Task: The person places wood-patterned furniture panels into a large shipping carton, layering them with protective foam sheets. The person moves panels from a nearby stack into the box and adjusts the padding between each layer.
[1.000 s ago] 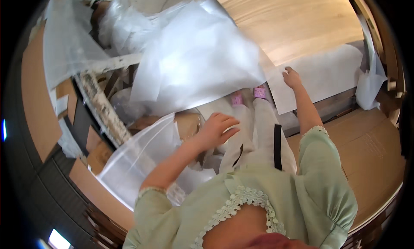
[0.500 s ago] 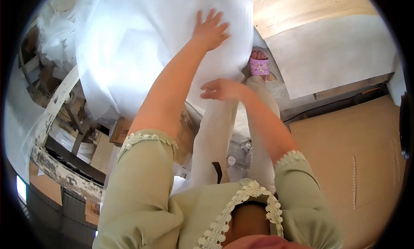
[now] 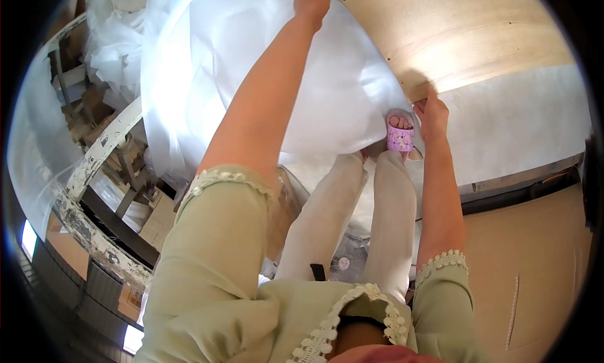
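A box (image 3: pixel 130 302), contents hidden, sits well behind and left of the left hand (image 3: pixel 313 9), stretched forward, fingers cropped, hold untellable. The board (image 3: pixel 475 33) lies just beyond the right hand (image 3: pixel 433 116), half-curled at its near corner, grip unclear.

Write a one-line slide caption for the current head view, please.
Left hand and right hand at the edge of a pale wooden panel, beside white sheeting.

panel (image 3: pixel 478 23): wood, smooth, softly glossy | left of panel: white sheet (image 3: pixel 251 67), smooth, plastic-looking | far left of panel: frame (image 3: pixel 94 234), rough flaking paint | nearer than panel: cardboard (image 3: pixel 541 256), matt
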### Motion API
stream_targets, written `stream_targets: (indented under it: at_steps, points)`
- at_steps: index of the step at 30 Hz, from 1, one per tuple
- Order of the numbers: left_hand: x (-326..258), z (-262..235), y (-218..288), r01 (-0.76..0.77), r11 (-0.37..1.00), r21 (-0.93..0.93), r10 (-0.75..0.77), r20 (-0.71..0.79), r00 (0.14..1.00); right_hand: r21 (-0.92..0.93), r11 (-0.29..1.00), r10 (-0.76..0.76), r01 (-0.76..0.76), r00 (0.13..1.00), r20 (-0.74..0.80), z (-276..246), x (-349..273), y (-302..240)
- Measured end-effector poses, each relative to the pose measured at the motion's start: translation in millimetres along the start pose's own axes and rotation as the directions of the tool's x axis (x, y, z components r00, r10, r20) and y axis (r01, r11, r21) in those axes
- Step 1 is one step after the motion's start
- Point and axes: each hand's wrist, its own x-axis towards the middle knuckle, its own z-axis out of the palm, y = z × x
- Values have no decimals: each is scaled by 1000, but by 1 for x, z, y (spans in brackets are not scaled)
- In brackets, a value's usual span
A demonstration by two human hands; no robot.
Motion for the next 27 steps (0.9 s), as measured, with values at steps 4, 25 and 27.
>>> stream_targets:
  at_steps: [4, 25, 27]
  points:
    - [60, 23, -19, -144, 987, -77, 140, -58, 988, -195, 981, -3, -2, 1000, -28, 5, -1, 4]
    - [-85, 0, -7, 258, 885, -388, -117, 351, 929, 530, 847, -89, 44, 994, 59, -133, -2, -66]
    - [-121, -7, 6, 325, 873, -362, -160, 417, 895, 413, 901, -108, 136, 990, -90, -155, -14, -82]
